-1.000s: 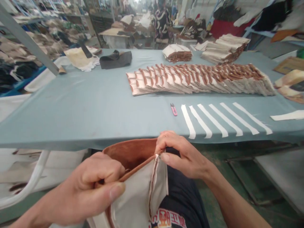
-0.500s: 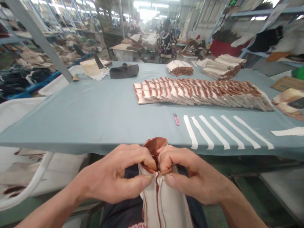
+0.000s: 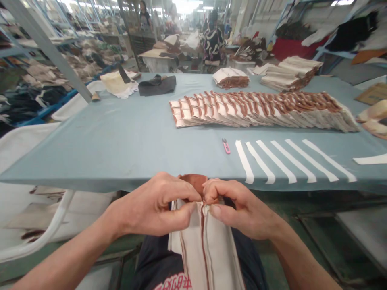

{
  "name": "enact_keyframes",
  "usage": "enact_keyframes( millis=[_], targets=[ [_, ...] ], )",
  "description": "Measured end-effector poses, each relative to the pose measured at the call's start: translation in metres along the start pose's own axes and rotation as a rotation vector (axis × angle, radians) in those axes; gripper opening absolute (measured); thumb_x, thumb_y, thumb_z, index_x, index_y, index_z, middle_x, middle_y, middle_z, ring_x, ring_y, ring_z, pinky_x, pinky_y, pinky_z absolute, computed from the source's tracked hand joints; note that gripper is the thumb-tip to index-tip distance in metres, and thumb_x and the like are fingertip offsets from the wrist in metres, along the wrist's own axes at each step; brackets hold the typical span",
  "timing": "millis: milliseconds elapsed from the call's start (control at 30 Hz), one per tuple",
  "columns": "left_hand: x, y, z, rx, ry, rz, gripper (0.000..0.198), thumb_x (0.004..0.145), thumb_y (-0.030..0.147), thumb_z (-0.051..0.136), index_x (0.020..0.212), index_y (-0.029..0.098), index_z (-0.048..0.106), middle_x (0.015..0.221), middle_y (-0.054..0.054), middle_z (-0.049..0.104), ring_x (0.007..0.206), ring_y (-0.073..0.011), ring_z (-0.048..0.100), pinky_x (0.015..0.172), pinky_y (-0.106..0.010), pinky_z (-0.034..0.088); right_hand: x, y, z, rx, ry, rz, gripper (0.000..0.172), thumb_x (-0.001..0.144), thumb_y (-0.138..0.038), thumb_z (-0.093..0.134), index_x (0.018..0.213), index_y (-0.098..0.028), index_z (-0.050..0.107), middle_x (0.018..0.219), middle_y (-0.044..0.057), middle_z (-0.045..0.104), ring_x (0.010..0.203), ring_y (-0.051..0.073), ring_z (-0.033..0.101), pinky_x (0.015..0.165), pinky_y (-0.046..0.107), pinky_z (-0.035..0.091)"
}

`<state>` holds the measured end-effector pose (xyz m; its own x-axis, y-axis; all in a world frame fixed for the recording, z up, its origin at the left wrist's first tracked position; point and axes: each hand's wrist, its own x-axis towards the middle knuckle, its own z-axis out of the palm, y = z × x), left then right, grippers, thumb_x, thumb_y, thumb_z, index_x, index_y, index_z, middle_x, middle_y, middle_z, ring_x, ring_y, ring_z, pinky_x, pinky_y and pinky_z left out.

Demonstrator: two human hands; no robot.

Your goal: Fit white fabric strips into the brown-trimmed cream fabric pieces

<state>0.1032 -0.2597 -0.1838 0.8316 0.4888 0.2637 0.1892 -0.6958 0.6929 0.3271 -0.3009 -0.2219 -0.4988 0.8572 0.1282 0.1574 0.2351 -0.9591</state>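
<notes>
Across my lap lies a sewn piece that looks like a boot shaft [image 3: 219, 249], a tube with its cream side out, brown inside and a brown seam running down its middle. My left hand [image 3: 163, 207] pinches the top edge just left of that seam, thumb outside and fingers over the rim. Close against it, my right hand [image 3: 237, 207] grips the same edge on the right side of the seam. The fingertips of both hands are partly hidden inside the opening. Pink thread snips [image 3: 226, 146] lie on the table beyond my hands.
Several white strips [image 3: 263, 163] lie side by side on the blue-green table [image 3: 99, 145]. Behind them stretches a long overlapping row of cream-and-brown pieces [image 3: 260, 108]. More stacks [image 3: 231, 77] and a dark cloth piece [image 3: 157, 85] sit further back. A white-rimmed cart [image 3: 62, 211] stands left.
Both hands have risen slightly with the boot shaft, still pinching its edge beside the seam. My left fingers have come nearer the seam. The view has shifted a little.
</notes>
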Motion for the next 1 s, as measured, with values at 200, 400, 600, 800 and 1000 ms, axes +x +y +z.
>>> enact_keyframes(
  millis=[200, 400, 600, 800, 1000],
  targets=[
    [0.003, 0.001, 0.011, -0.119, -0.016, -0.107, 0.02, 0.086, 0.009, 0.042, 0.074, 0.016, 0.057, 0.065, 0.005, 0.052, 0.058, -0.0081, 0.047, 0.06, -0.02, 0.038, 0.003, 0.003, 0.003, -0.195, 0.091, -0.137, 0.014, 0.082, -0.011, 0.053, 0.076, -0.022, 0.048, 0.077, -0.002, 0.057, 0.075, 0.015, 0.054, 0.075, 0.03, 0.043],
    [0.004, 0.0, 0.015, -0.177, -0.015, -0.181, 0.018, 0.089, 0.013, 0.045, 0.074, 0.018, 0.051, 0.063, 0.007, 0.044, 0.055, -0.008, 0.04, 0.057, -0.021, 0.034, -0.003, 0.004, 0.001, -0.302, 0.153, -0.228, 0.012, 0.085, -0.016, 0.058, 0.093, -0.024, 0.055, 0.089, 0.0, 0.068, 0.088, 0.02, 0.064, 0.113, 0.05, 0.035],
    [0.01, 0.002, 0.016, -0.184, -0.009, -0.131, 0.021, 0.092, 0.012, 0.043, 0.073, 0.018, 0.051, 0.065, 0.006, 0.046, 0.056, -0.0088, 0.041, 0.057, -0.022, 0.034, -0.002, 0.005, 0.001, -0.262, 0.176, -0.197, 0.017, 0.084, -0.026, 0.07, 0.086, -0.023, 0.054, 0.084, -0.001, 0.064, 0.082, 0.018, 0.059, 0.091, 0.038, 0.047],
    [0.006, 0.005, 0.021, -0.094, 0.013, -0.23, 0.021, 0.094, 0.016, 0.042, 0.075, 0.018, 0.052, 0.066, 0.006, 0.049, 0.06, -0.0098, 0.046, 0.063, -0.024, 0.036, -0.002, 0.014, -0.002, -0.069, 0.123, -0.147, 0.015, 0.091, -0.028, 0.069, 0.086, -0.021, 0.057, 0.084, -0.001, 0.063, 0.077, 0.014, 0.055, 0.073, 0.028, 0.043],
    [0.002, 0.012, 0.03, -0.05, 0.095, -0.283, 0.025, 0.095, 0.016, 0.04, 0.073, 0.018, 0.051, 0.066, 0.006, 0.049, 0.06, -0.0092, 0.046, 0.063, -0.024, 0.035, -0.001, 0.018, 0.0, 0.03, 0.088, -0.083, 0.018, 0.093, -0.033, 0.067, 0.083, -0.021, 0.057, 0.081, 0.0, 0.064, 0.076, 0.015, 0.056, 0.073, 0.028, 0.043]
  ],
)
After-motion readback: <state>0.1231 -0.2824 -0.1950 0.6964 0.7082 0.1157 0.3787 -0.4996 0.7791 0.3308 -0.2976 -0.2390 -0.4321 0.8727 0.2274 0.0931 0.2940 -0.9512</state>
